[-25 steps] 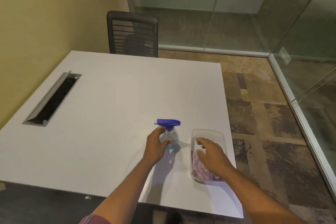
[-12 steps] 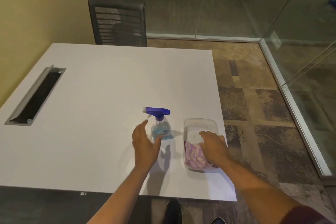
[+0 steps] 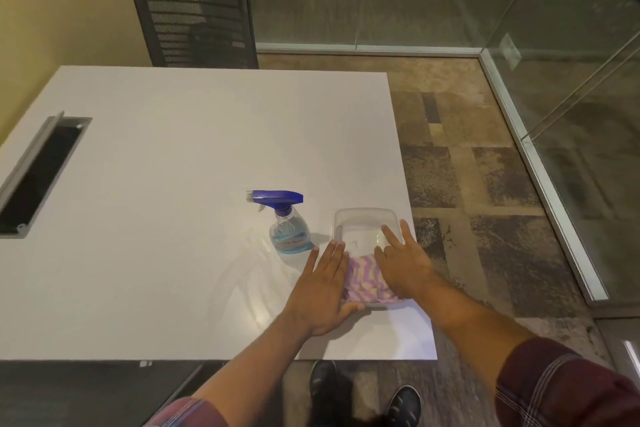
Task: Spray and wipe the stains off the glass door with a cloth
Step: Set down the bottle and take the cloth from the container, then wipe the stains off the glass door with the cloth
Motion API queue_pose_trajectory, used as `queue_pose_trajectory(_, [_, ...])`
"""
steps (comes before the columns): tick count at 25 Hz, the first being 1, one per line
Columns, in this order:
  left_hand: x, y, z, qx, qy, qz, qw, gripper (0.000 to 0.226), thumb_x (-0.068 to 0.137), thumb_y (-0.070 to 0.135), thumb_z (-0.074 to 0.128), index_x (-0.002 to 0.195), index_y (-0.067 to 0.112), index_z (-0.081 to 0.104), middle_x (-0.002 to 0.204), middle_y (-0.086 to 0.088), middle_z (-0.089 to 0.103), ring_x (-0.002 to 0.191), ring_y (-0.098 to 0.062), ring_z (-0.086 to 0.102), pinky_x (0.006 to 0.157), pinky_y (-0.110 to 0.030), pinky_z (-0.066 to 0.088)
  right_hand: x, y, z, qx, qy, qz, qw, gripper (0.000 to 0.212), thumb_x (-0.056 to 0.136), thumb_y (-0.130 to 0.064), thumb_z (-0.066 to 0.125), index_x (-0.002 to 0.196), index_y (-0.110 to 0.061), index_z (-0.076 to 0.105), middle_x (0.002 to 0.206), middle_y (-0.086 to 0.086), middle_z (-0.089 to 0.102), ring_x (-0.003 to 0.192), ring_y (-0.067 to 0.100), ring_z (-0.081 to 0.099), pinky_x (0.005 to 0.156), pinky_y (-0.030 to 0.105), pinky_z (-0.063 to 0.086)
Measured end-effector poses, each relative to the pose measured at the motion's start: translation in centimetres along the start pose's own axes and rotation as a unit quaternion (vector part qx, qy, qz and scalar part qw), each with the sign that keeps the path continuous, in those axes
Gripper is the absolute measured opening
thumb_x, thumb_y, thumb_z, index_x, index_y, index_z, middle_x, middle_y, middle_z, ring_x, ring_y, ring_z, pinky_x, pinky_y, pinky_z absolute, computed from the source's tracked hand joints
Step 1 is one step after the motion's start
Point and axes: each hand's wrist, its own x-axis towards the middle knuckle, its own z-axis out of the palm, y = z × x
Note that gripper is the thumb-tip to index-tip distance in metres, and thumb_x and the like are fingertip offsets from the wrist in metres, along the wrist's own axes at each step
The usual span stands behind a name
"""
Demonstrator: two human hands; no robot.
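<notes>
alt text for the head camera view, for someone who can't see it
Two bare hands, left hand and right hand, reach over a striped purple cloth in a clear plastic tub on a white table. A blue-topped spray bottle stands upright just left of the tub.

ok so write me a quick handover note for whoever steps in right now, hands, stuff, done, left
Left hand: open, flat against the near left side of the clear tub, holding nothing.
Right hand: open, reaching into the tub, resting on the purple-and-white cloth; not gripped yet.
Spray bottle: upright on the white table, just left of the tub, untouched.
Glass door: to the right, across the carpet.
Done: nothing sprayed or wiped.
Left: lift the cloth, take the bottle, go to the glass, spray, wipe.
</notes>
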Motion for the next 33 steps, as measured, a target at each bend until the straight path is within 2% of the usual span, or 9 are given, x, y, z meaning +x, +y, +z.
queue_pose_trajectory(3, [0.1, 0.3, 0.5, -0.002, 0.003, -0.01, 1.0, 0.125, 0.078, 0.096, -0.019, 0.174, 0.017, -0.014, 0.181, -0.004, -0.024, 0.171, -0.026, -0.018, 0.14, -0.049, -0.011, 0.4, 0.1, -0.2, 0.003, -0.021, 0.006, 1.0, 0.071, 0.11, -0.033, 0.045, 0.169, -0.006, 0.019, 0.17, 0.021, 0.039, 0.166, 0.046, -0.006, 0.125, 0.078, -0.012])
queue_pose_trajectory(6, [0.2, 0.6, 0.2, -0.007, -0.01, -0.023, 1.0, 0.125, 0.075, 0.097, -0.022, 0.173, 0.019, -0.019, 0.18, -0.003, -0.027, 0.171, -0.025, -0.019, 0.141, -0.049, -0.008, 0.6, 0.0, -0.3, 0.043, -0.017, 0.016, 0.999, 0.065, 0.105, -0.026, 0.056, 0.163, -0.007, 0.033, 0.161, 0.021, 0.05, 0.164, 0.046, 0.012, 0.124, 0.08, -0.008])
queue_pose_trajectory(12, [0.4, 1.2, -0.6, 0.034, -0.036, -0.031, 0.998, 0.106, 0.099, 0.087, 0.014, 0.174, 0.017, -0.015, 0.185, -0.008, -0.016, 0.172, -0.026, -0.015, 0.141, -0.049, -0.009, -0.9, 0.3, -2.2, 0.141, 0.029, 0.087, 0.986, 0.026, 0.097, -0.024, 0.067, 0.122, -0.024, 0.07, 0.126, 0.007, 0.072, 0.141, 0.033, 0.043, 0.119, 0.067, 0.02])
queue_pose_trajectory(16, [0.5, 0.9, -0.5, 0.048, -0.022, -0.02, 0.998, 0.109, 0.097, 0.089, 0.012, 0.174, 0.015, -0.014, 0.186, -0.01, -0.011, 0.173, -0.028, -0.012, 0.14, -0.053, -0.012, -4.2, 1.3, -3.8, 0.266, 0.116, 0.147, 0.946, 0.025, 0.097, -0.039, 0.062, 0.119, -0.028, 0.068, 0.124, 0.001, 0.068, 0.133, 0.03, 0.048, 0.11, 0.057, 0.026])
queue_pose_trajectory(20, [0.4, 1.6, -2.3, -0.03, 0.089, 0.002, 0.996, 0.109, 0.091, 0.094, 0.007, 0.17, 0.025, -0.023, 0.183, -0.001, -0.022, 0.171, -0.022, -0.019, 0.14, -0.05, -0.011, -8.7, 3.1, -5.7, 0.364, 0.151, 0.142, 0.908, 0.015, 0.097, -0.024, 0.058, 0.108, -0.033, 0.056, 0.11, -0.007, 0.07, 0.123, 0.025, 0.054, 0.11, 0.051, 0.025])
queue_pose_trajectory(24, [1.3, 4.8, -6.3, -0.196, 0.226, 0.083, 0.951, 0.092, 0.096, 0.088, 0.043, 0.171, 0.044, 0.016, 0.182, 0.005, 0.027, 0.167, -0.01, 0.022, 0.138, -0.036, 0.011, -14.0, 5.8, -7.9, 0.394, 0.209, 0.111, 0.888, 0.031, 0.103, -0.02, 0.053, 0.126, -0.04, 0.059, 0.125, -0.013, 0.066, 0.129, 0.016, 0.046, 0.112, 0.047, 0.021])
queue_pose_trajectory(26, [2.2, 6.9, -9.3, -0.286, 0.2, 0.101, 0.932, 0.077, 0.091, 0.083, 0.063, 0.156, 0.048, 0.043, 0.162, 0.015, 0.058, 0.147, 0.001, 0.051, 0.132, -0.034, 0.036, -16.7, 7.7, -8.7, 0.424, 0.239, 0.096, 0.868, 0.035, 0.104, -0.018, 0.057, 0.129, -0.042, 0.061, 0.128, -0.016, 0.065, 0.131, 0.011, 0.044, 0.11, 0.043, 0.02])
queue_pose_trajectory(28, [3.2, 9.3, -11.7, -0.37, 0.157, 0.134, 0.906, 0.053, 0.088, 0.058, 0.084, 0.137, 0.049, 0.066, 0.13, 0.021, 0.078, 0.118, 0.0, 0.073, 0.107, -0.031, 0.06, -19.6, 9.8, -8.6, 0.444, 0.268, 0.105, 0.849, 0.037, 0.103, -0.017, 0.06, 0.129, -0.043, 0.063, 0.128, -0.02, 0.065, 0.129, 0.004, 0.042, 0.107, 0.039, 0.02])
queue_pose_trajectory(33, [5.4, 17.9, -13.4, -0.534, 0.027, 0.166, 0.829, 0.038, 0.088, 0.036, 0.087, 0.123, 0.048, 0.077, 0.122, 0.007, 0.084, 0.111, -0.019, 0.081, 0.094, -0.031, 0.066, -26.4, 13.8, -6.6, 0.443, 0.316, 0.214, 0.811, 0.031, 0.105, -0.027, 0.066, 0.132, -0.04, 0.066, 0.134, -0.022, 0.064, 0.128, 0.006, 0.049, 0.111, 0.045, 0.028])
